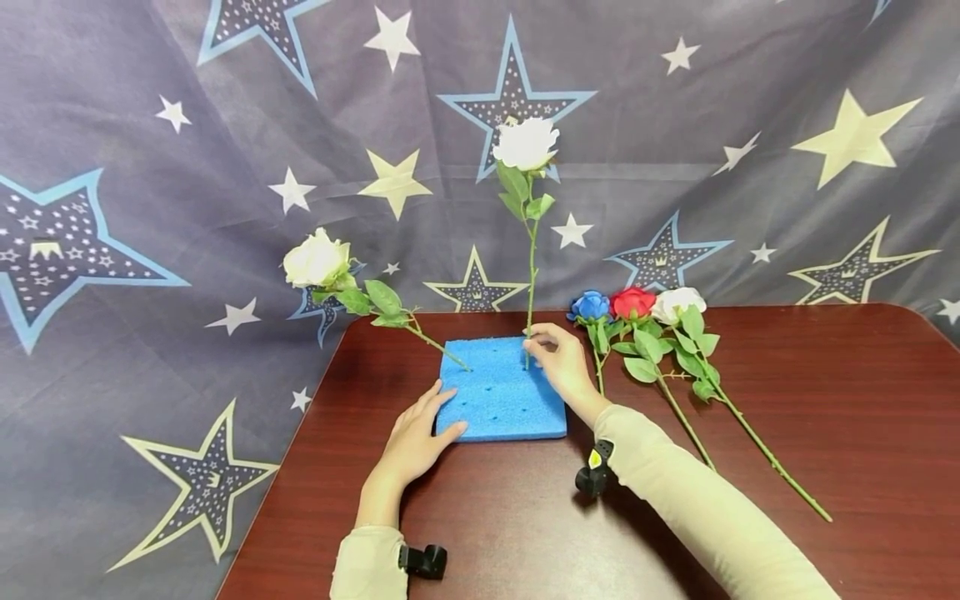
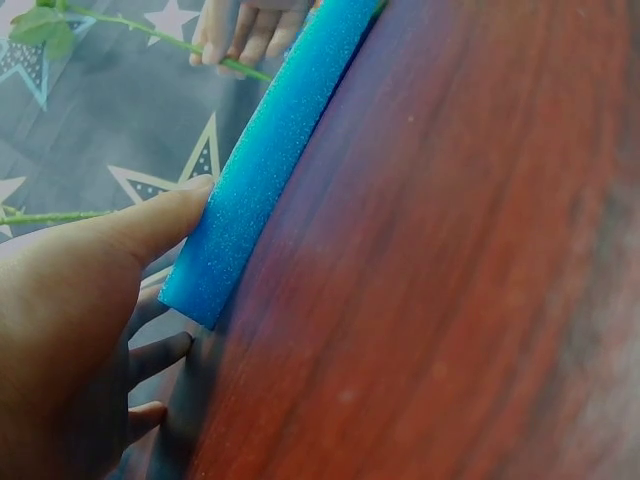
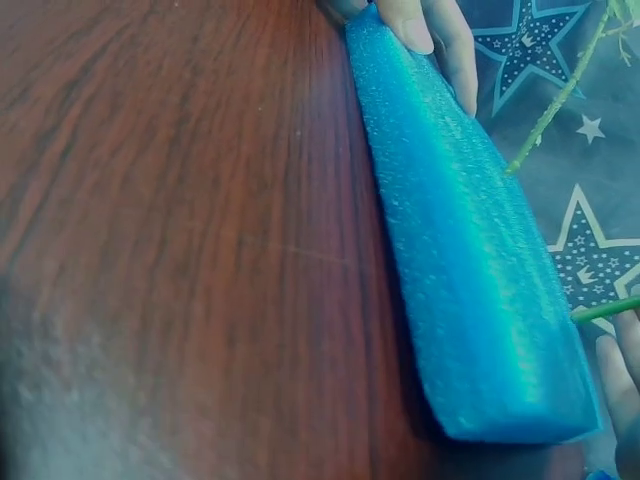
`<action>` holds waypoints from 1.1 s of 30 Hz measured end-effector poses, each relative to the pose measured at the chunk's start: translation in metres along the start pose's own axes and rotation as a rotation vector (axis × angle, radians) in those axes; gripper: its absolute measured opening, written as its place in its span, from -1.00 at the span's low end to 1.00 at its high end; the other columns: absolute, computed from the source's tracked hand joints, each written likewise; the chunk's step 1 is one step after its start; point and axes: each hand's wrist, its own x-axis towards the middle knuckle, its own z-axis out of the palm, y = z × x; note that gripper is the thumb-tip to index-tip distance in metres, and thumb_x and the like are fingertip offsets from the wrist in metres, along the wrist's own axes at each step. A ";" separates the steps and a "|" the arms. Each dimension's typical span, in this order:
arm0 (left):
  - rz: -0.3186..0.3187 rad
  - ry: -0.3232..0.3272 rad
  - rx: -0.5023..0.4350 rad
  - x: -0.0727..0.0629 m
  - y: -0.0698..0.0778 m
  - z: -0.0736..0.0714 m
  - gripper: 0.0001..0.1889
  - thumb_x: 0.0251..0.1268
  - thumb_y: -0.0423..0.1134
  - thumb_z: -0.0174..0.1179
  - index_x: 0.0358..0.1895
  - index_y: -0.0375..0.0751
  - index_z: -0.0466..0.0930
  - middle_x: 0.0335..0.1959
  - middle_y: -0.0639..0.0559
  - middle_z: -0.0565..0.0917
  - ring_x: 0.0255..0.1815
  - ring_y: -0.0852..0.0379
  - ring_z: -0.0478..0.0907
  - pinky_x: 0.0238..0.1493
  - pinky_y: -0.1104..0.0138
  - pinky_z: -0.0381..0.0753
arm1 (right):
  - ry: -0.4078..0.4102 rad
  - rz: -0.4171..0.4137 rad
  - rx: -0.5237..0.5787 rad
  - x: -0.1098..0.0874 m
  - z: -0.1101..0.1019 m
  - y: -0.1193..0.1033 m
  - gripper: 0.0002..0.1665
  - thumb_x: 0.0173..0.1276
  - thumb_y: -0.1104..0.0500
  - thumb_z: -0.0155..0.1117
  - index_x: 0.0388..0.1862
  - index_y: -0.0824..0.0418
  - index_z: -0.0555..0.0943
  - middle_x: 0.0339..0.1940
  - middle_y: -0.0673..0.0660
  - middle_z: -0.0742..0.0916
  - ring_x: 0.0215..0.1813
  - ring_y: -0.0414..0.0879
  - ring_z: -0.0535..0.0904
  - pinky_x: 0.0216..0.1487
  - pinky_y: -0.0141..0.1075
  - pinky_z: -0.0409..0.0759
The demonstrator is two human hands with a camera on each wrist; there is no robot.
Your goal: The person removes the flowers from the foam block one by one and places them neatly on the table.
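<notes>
Head view shows me the left hand (image 1: 417, 437) at lower centre, fingers outstretched against the blue foam block (image 1: 498, 423) and clasping nothing, so too light a touch could let it slide. Just beyond, the right hand (image 1: 564, 367) pinches the upright white rose (image 1: 538, 207) low on its stem, over the block's far right; a crooked push might bend it, though I can't judge its depth. Upper left, the leaning white rose (image 1: 384, 297) could topple, being top-heavy.

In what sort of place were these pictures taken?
Probably an indoor tabletop arranged for recording: a star-patterned cloth hangs behind a reddish-brown table, and two small black wrist-worn devices are visible.
</notes>
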 end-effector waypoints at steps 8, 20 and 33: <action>0.012 0.017 0.002 0.000 -0.001 0.001 -0.31 0.40 0.19 0.13 0.53 0.09 0.23 0.60 0.03 0.05 0.55 -0.21 0.02 0.46 -0.18 -0.08 | -0.030 -0.058 -0.033 -0.003 -0.013 -0.008 -0.78 0.36 0.32 0.34 -0.03 0.34 0.68 -0.26 0.27 0.76 -0.33 0.22 0.68 -0.28 -0.03 0.68; 0.027 0.028 0.001 0.000 -0.002 0.001 -0.30 0.40 0.18 0.14 0.53 0.06 0.24 0.60 0.01 0.06 0.54 -0.24 0.03 0.45 -0.20 -0.08 | -0.126 -0.089 -0.081 -0.012 -0.038 -0.019 -0.76 0.34 0.36 0.34 -0.04 0.43 0.64 -0.26 0.31 0.76 -0.26 0.12 0.69 -0.29 -0.18 0.69; 0.030 0.021 -0.010 -0.001 -0.001 0.001 -0.30 0.41 0.17 0.14 0.53 0.05 0.23 0.60 0.01 0.04 0.54 -0.24 0.02 0.45 -0.21 -0.09 | -0.208 -0.087 -0.104 -0.029 -0.059 -0.023 -0.76 0.32 0.38 0.33 -0.05 0.46 0.62 -0.28 0.29 0.76 -0.28 0.07 0.70 -0.25 0.03 0.69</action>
